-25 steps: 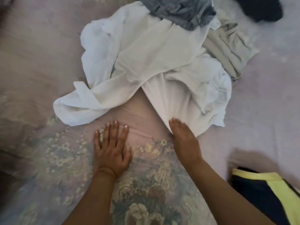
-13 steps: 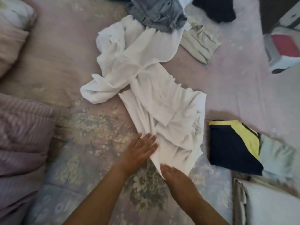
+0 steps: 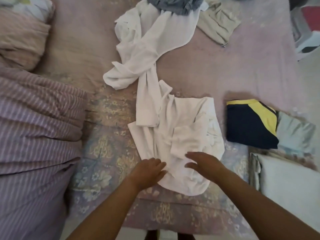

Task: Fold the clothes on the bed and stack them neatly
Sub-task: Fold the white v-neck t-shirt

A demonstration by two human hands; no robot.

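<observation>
A big white garment (image 3: 174,135) is lying crumpled in the middle of the bed (image 3: 233,66), and one long part is reaching up toward a gray garment (image 3: 174,4) at the far edge. The left hand (image 3: 147,170) is resting flat on its near edge, fingers straight and grasping nothing. The right hand (image 3: 204,163) is lying on the cloth too, fingers loose and holding nothing. A folded dark blue and yellow garment (image 3: 249,125) is sitting to the right. A beige garment (image 3: 218,23) is lying farther up.
</observation>
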